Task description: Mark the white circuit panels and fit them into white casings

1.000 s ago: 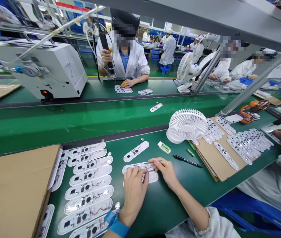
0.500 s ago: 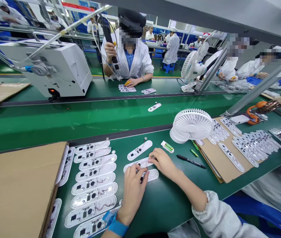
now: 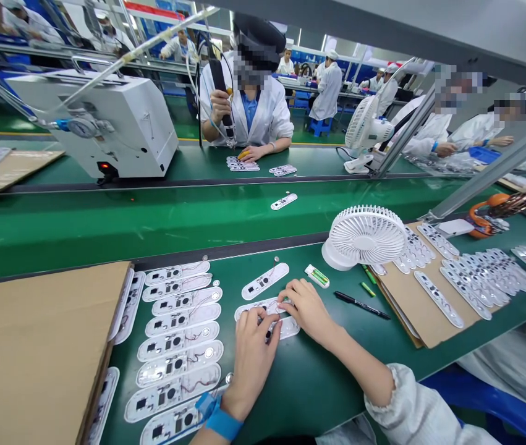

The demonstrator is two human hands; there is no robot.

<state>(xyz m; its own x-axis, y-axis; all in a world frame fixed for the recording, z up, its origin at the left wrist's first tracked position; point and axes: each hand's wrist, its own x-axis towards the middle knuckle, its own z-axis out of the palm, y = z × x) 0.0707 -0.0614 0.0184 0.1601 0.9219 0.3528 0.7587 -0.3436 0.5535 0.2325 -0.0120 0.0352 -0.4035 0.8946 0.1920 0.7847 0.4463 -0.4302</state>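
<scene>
My left hand [image 3: 254, 349], with a blue band at its wrist, bends over two white oblong plastic shells. Its thumb and forefinger close together above the nearer shell [image 3: 289, 328]; what they pinch is too small to make out. From the right, my right hand [image 3: 308, 310] pinches a thin dark-red wire over the farther shell [image 3: 245, 311]. Both shells are partly covered by my fingers. Just beyond them lies another shell [image 3: 265, 282] with a dark circuit part and a small round disc on a wire.
Several shells with wires [image 3: 177, 356] form a column at left, beside a cardboard sheet [image 3: 35, 352]. On the right are a black pen [image 3: 362, 305], green-and-white batteries [image 3: 317, 276], a white fan [image 3: 367, 236] and more shells on cardboard [image 3: 439, 299]. A co-worker [image 3: 248, 105] holds a tool across the green belt [image 3: 207, 216].
The view has shifted slightly, moving most things right. A lone shell on the green belt has slid left. My hands stay over the same two shells, fingers only slightly shifted.
</scene>
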